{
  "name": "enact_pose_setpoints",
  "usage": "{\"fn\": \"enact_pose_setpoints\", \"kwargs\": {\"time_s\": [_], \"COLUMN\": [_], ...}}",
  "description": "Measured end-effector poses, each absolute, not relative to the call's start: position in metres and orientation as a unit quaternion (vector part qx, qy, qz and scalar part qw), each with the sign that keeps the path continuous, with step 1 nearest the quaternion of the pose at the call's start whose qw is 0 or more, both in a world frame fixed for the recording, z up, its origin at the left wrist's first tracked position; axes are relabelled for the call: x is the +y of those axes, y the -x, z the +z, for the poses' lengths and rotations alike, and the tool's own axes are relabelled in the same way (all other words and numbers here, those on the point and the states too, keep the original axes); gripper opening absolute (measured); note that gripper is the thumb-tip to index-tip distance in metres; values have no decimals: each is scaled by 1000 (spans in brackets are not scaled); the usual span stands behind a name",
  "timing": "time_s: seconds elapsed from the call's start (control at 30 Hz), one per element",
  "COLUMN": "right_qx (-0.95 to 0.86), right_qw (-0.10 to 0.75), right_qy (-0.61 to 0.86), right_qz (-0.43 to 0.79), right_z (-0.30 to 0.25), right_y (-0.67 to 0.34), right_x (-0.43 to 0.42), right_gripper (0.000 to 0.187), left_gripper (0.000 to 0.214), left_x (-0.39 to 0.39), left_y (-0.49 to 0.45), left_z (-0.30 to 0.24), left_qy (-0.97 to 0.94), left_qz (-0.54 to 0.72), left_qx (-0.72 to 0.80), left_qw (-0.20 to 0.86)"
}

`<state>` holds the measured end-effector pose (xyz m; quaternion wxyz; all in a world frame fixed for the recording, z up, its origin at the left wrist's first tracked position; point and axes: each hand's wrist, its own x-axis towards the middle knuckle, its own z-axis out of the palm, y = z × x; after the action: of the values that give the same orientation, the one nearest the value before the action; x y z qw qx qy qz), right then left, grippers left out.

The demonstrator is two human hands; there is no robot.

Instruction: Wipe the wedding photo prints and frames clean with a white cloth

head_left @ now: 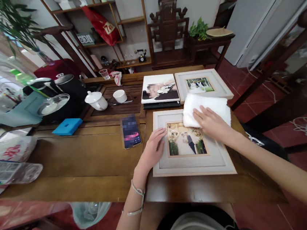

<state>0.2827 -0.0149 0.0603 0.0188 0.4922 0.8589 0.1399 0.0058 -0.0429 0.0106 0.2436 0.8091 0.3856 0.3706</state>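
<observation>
A picture frame (pixel 163 165) with a pale wide border lies flat on the wooden table, and a photo of a couple (pixel 186 139) shows in its middle. My left hand (pixel 154 147) rests on the frame's left border, fingers stretched out toward the photo and gripping nothing. On the upper right part of the frame, my right hand (pixel 209 122) holds a folded white towel (pixel 216 104) pressed down under its fingers. The towel covers that corner and also overlaps the lower edge of a second framed photo (pixel 221 86) behind it.
A photo album (pixel 160 99) lies behind the frame, and a phone (pixel 131 132) to its left. Farther left are a blue sponge-like block (pixel 67 127), a lidded white cup (pixel 96 101), a small white cup (pixel 120 95) and plastic bags (pixel 6 156). A bin (pixel 91 213) stands below the table edge.
</observation>
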Motion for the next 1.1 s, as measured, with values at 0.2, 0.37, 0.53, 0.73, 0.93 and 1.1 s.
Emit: {"fn": "enact_pose_setpoints", "kwargs": {"time_s": [0.2, 0.37, 0.53, 0.73, 0.93, 1.1], "right_qx": [915, 935, 913, 854, 874, 908], "right_qw": [57, 15, -4, -57, 33, 96], "right_qy": [-397, -340, -393, -515, -485, -370], "right_qz": [30, -94, -108, 51, -2, -169], "right_z": [78, 99, 83, 63, 67, 104], "right_y": [-263, -267, -292, -296, -266, -254], "right_x": [-115, -154, -102, -24, -50, -129], "right_gripper": [66, 84, 89, 71, 76, 85], "left_gripper": [34, 35, 34, 35, 34, 33], "left_x": [-43, -44, -43, -42, -42, -43], "left_y": [-6, -6, -5, -5, -6, -6], "left_z": [9, 9, 9, 11, 10, 8], "left_qy": [-809, -814, -817, -817, -811, -808], "left_qz": [370, 369, 366, 362, 363, 371], "left_qx": [391, 384, 382, 381, 392, 390], "left_qw": [235, 231, 229, 238, 238, 239]}}
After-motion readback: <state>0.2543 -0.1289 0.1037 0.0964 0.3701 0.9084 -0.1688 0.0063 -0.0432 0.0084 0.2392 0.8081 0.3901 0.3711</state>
